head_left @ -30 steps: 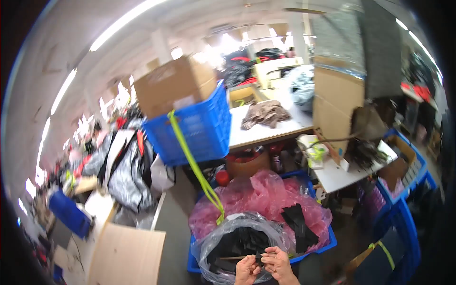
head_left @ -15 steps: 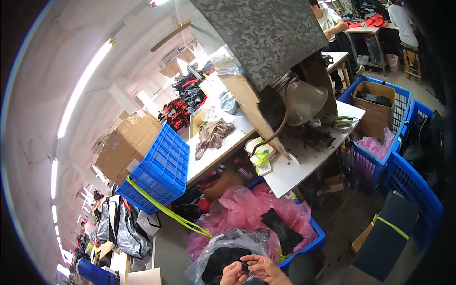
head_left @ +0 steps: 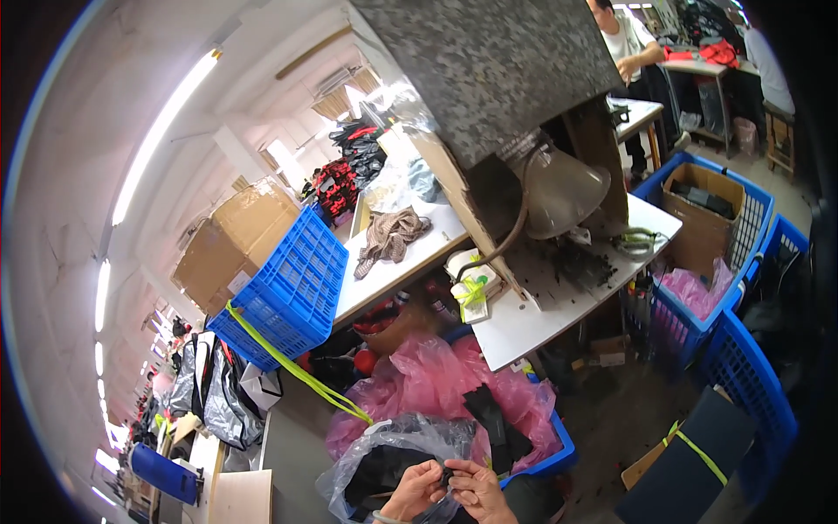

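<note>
Low in the view, my left hand [head_left: 415, 491] and my right hand [head_left: 479, 489] meet, fingers pinched on one small black piece [head_left: 446, 476]. Its exact kind is too small to make out. Below and behind the hands lies a clear plastic bag [head_left: 347, 469] with black material [head_left: 384, 465] inside. Pink plastic bags [head_left: 428, 375] fill the space beyond it, with flat black strips [head_left: 497, 428] lying on them. A blue crate's rim [head_left: 563, 450] shows at their right side.
A white worktable [head_left: 524, 336] ahead carries a lamp with a wide shade [head_left: 567, 188] under a mottled grey panel [head_left: 497, 70]. A blue crate [head_left: 292, 293] stands left, with a yellow-green strap [head_left: 297, 371]. More blue crates [head_left: 742, 205] stand right. A person [head_left: 630, 52] works far right.
The whole view has shifted slightly, the scene's lower part sliding left. Both hands show a little higher with more of the wrists, still together at the small black piece.
</note>
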`<state>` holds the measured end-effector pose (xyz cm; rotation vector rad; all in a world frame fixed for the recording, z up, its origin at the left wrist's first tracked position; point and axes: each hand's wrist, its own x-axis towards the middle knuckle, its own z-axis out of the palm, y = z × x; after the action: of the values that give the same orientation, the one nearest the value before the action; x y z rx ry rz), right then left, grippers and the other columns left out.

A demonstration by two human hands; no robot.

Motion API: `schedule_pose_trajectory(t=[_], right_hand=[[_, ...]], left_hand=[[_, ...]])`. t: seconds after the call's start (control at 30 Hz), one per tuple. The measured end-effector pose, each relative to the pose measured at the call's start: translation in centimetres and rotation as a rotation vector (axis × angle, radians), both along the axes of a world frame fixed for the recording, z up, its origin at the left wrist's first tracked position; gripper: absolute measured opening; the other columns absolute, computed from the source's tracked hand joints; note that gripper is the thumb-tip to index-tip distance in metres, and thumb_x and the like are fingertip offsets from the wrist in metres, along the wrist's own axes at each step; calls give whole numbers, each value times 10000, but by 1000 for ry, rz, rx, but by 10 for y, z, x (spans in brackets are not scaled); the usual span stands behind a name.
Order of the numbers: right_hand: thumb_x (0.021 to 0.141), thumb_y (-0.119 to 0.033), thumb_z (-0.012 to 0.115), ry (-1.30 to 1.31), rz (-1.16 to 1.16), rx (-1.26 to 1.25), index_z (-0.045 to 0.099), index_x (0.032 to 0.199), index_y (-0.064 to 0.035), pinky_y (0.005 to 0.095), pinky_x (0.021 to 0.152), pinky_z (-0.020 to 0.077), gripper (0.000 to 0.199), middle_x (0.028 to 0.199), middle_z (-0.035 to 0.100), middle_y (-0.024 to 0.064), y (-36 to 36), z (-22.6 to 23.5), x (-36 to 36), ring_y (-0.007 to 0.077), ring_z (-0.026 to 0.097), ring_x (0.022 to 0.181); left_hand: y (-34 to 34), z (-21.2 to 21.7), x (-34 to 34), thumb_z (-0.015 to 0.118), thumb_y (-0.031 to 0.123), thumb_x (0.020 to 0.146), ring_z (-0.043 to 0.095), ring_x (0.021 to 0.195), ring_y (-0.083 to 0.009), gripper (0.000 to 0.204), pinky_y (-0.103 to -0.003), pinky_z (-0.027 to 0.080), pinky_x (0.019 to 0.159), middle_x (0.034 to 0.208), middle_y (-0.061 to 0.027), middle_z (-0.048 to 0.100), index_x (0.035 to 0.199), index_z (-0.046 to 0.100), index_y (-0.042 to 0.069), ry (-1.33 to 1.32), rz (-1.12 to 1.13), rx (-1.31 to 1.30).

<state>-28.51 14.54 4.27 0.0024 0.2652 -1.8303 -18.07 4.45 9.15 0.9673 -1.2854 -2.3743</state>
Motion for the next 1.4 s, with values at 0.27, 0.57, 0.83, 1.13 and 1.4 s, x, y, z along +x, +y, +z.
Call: schedule_pose_trajectory(t=[0.27,0.57,0.83,1.13,1.4], right_hand=[[731,93,643,46,182,-194,585,1024,10,173,397,335,310,777,599,40,0,15,16,44,447,446],[694,116,663,607,-72,210,585,1080,10,160,379,300,408,750,558,-6,-39,70,68,33,427,433],[640,149,639,529,313,-254,595,1001,26,167,387,326,384,771,635,86,-179,101,46,39,416,396],[759,58,642,688,499,304,588,1102,19,153,401,301,350,712,587,21,-280,190,134,30,430,448],[789,38,606,438,771,60,549,1155,11,151,408,310,371,761,569,11,-341,272,175,23,392,430]], left_hand=[[18,18,36,570,156,891,438,509,-85,140,-214,377,463,645,-3,509,813,526,49,147,42,-5],[-30,24,76,572,117,891,441,459,-89,139,-214,327,429,576,6,470,783,506,60,251,128,-144],[-159,46,83,579,109,877,432,475,-89,144,-224,383,451,616,3,462,782,490,46,669,-38,21],[-227,104,176,599,190,872,486,497,-77,119,-191,369,414,692,-4,561,829,563,85,409,387,156],[-274,187,232,570,254,889,626,851,-200,385,-257,518,634,965,-99,622,1166,529,-11,570,248,133]])
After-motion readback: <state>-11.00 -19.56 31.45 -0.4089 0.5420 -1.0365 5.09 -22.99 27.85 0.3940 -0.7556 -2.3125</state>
